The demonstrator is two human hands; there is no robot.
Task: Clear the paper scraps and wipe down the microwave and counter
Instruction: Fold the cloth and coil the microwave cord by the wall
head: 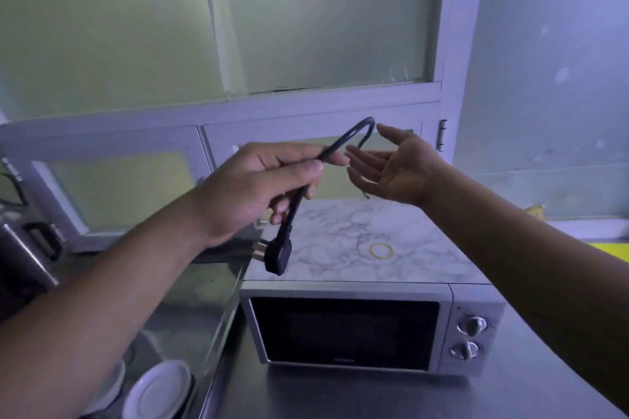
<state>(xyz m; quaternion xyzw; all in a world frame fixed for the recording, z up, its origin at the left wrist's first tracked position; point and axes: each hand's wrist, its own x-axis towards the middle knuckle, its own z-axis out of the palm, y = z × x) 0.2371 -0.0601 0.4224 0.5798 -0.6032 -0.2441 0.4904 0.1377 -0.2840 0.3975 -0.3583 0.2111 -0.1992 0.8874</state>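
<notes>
Plates: white plates [160,391] lie stacked low on our left, in what looks like a sink beside the worktop.
Counter: the steel counter [340,398] carries the microwave; we can make out no paper scraps on the part we see.
Microwave: the microwave [343,330] stands with its door closed, and a yellow rubber band [381,251] lies on its marbled top.
Left hand: our left hand [252,187] pinches the black cord [294,211] between thumb and fingers, holding it above the microwave, probably to keep it off the surfaces we mean to wipe.
Plug: the plug [279,257] dangles free under that grip, so the appliance looks disconnected.
Right hand: our right hand [394,170] is released, palm up with its fingers spread, just beside the cord's raised loop and grasping nothing. We judge it ready to gather the loop.
Cabinet: the glass-fronted cabinet [306,105] stands behind.
</notes>
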